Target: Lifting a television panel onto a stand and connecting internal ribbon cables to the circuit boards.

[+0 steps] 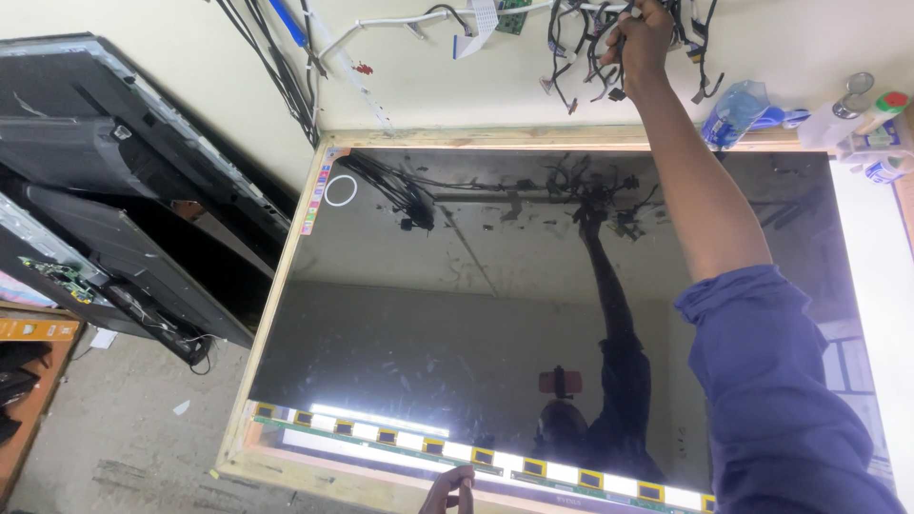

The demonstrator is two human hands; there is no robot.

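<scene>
Workshop wall above wooden bench [286, 286] | right hand [640, 40] closed on hanging cables [581, 38] | left hand [449, 490] fingertips pinched together, grip unclear, at screen panel [457, 286] near edge | advisable: pull one cable, avoid tangles, keep panel steady.

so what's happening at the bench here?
A person stands over a large dark display panel lying flat in a wooden frame. Their right hand is up at the wall, gripping a bundle of hanging cables. The left hand rests at the panel's near edge, by the strip of yellow-tabbed connectors.
</scene>
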